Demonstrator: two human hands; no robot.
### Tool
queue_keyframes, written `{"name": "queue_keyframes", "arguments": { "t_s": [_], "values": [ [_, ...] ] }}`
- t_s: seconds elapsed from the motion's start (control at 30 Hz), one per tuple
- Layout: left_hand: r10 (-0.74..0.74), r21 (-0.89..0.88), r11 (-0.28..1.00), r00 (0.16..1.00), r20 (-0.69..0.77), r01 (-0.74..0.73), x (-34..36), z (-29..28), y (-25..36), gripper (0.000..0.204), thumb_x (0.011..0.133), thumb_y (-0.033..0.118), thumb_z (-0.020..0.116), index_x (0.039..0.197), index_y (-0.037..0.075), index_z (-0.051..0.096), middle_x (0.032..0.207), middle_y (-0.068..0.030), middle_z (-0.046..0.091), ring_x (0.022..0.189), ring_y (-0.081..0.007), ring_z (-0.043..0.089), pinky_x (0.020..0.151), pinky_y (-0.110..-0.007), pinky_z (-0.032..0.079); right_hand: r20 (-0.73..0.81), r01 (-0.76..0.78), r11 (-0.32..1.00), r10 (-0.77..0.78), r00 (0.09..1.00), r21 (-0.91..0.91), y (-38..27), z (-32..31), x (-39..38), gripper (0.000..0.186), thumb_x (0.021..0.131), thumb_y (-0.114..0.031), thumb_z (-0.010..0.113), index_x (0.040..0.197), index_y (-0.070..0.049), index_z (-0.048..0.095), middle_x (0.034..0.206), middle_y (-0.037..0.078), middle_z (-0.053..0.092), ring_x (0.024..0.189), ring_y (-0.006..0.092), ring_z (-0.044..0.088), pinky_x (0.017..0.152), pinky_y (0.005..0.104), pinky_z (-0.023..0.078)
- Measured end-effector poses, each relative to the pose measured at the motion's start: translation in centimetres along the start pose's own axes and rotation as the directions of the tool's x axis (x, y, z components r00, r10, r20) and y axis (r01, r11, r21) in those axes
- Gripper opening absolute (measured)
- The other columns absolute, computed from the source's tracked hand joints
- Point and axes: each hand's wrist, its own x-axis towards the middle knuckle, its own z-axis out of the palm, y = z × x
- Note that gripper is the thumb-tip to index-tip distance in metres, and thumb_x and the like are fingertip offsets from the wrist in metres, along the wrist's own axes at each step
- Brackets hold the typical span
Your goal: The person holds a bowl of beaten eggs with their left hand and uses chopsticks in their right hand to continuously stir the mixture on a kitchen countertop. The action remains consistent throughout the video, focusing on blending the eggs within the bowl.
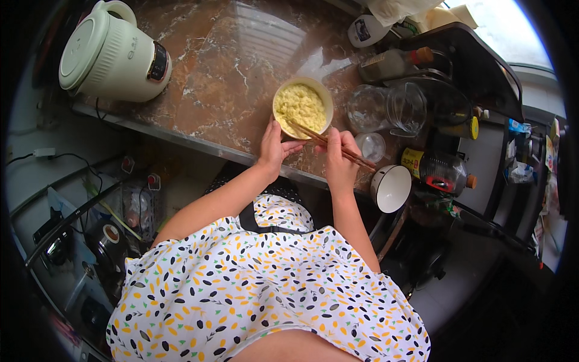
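Note:
A pale round bowl stands on the brown marbled counter, filled with a lumpy, wet yellow mixture. My left hand steadies the bowl at its near left side, with the thumb up along the wall and the fingers under the near edge. In my right hand is a pair of brown wooden chopsticks. Their tips reach into the near part of the mixture, and their back ends stick out to the right, above a small empty white bowl with a dark rim.
A clear glass jar and a small clear plastic cup stand right of the filled bowl. Beyond them are a cork-topped bottle and a dark sauce bottle. A pale green electric kettle stands far left. The counter's metal-trimmed edge runs before me.

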Motion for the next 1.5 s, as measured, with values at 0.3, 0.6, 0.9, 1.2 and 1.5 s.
{"name": "queue_keyframes", "arguments": {
  "t_s": [0.3,0.6,0.9,1.2,1.5],
  "values": [
    [-0.003,-0.021,1.000,1.000,-0.023,0.003,0.1,0.0,-0.4,0.051,0.104,0.043,0.023,0.149,0.021,0.017,0.140,-0.0118,0.043,0.101,-0.0308,0.066,0.081,-0.036,0.054,0.013,-0.002,0.998,0.003,1.000,-0.060,0.2,-1.0,-0.1,0.032,0.098,-0.018,0.053,0.071,-0.001,0.049,0.067,0.005,0.060,0.056,0.0085,0.056,0.050,0.0239,0.043],
    [-0.003,-0.040,0.999,0.999,-0.032,0.002,0.0,0.2,-0.5,0.050,0.103,0.044,0.024,0.148,0.021,0.020,0.136,-0.0104,0.047,0.100,-0.0290,0.066,0.079,-0.035,0.054,0.028,0.109,0.979,-0.106,0.994,-0.170,0.4,-0.1,-1.3,0.027,0.096,-0.013,0.055,0.072,0.000,0.050,0.064,0.009,0.062,0.055,0.0122,0.057,0.050,0.0263,0.042],
    [0.003,-0.032,0.999,0.998,-0.057,-0.005,0.2,0.2,-0.6,0.048,0.104,0.042,0.023,0.146,0.019,0.022,0.135,-0.0108,0.048,0.099,-0.0287,0.066,0.081,-0.036,0.054,0.029,0.223,0.952,-0.222,0.975,-0.209,1.4,0.2,-1.2,0.028,0.093,-0.012,0.058,0.070,-0.001,0.049,0.060,0.010,0.058,0.051,0.0168,0.054,0.048,0.0327,0.039],
    [-0.018,-0.048,0.999,0.996,-0.083,0.014,-0.1,0.5,-0.9,0.048,0.103,0.045,0.025,0.143,0.019,0.026,0.131,-0.0101,0.050,0.097,-0.0268,0.067,0.082,-0.035,0.053,-0.008,0.075,0.996,-0.076,0.997,-0.043,2.2,0.8,-1.8,0.028,0.097,-0.017,0.055,0.074,-0.001,0.051,0.065,0.005,0.060,0.059,0.0103,0.061,0.053,0.0240,0.045],
    [-0.020,-0.105,0.994,0.996,-0.092,0.010,-0.1,1.4,-0.7,0.050,0.103,0.046,0.024,0.141,0.013,0.028,0.132,-0.0126,0.050,0.109,-0.0283,0.060,0.090,-0.037,0.049,-0.005,0.028,0.997,-0.027,1.000,0.073,2.0,0.9,-1.4,0.027,0.097,-0.016,0.054,0.075,0.000,0.053,0.068,0.005,0.061,0.061,0.0088,0.058,0.055,0.0232,0.044]
  ]
}}
